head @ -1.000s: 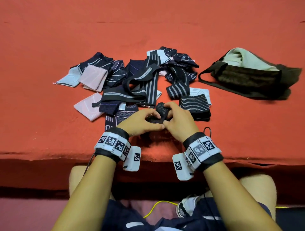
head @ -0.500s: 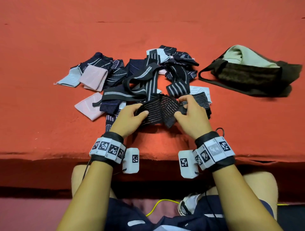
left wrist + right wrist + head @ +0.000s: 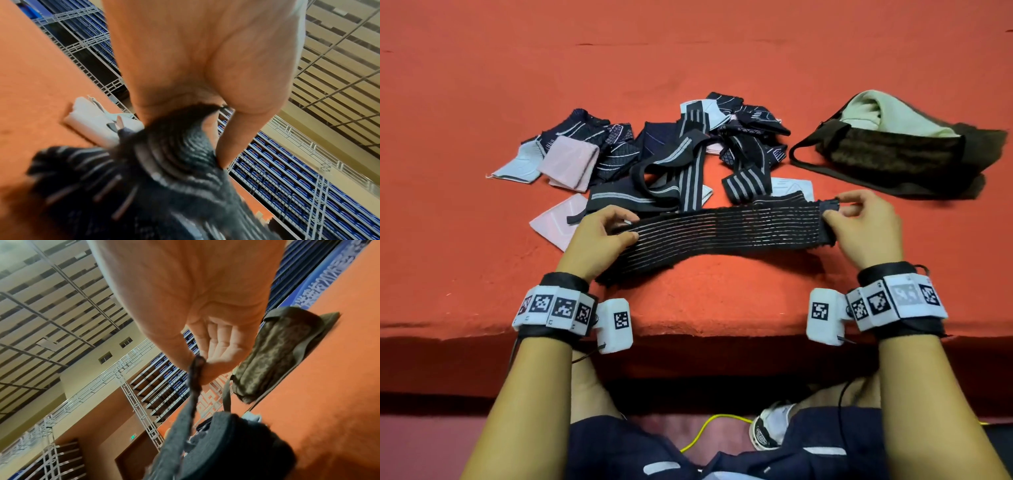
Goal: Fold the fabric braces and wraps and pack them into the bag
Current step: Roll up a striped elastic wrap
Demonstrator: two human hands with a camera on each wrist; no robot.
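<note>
An orange felt-covered table point(image 3: 482, 85) is seen before tiered blue seating and a slatted ceiling, which are caught by the wrist cameras. At far left on the cloth, pale blue and pink folded sleeves point(image 3: 570, 162) are spread at the edge of a heap of navy and black striped braces point(image 3: 671, 157). Just in front of that heap, a black elastic wrap point(image 3: 722, 233) with thin grey lines is held stretched out flat above the table's near edge. Its left end is gripped by the left hand point(image 3: 595, 240), thumb on top and fingers curled beneath; its right end is pinched between thumb and fingertips of the right hand point(image 3: 866, 226). At far right, well apart from the heap, a dark olive bag point(image 3: 893, 154) is seen lying open, with pale green fabric point(image 3: 873, 109) showing inside.
</note>
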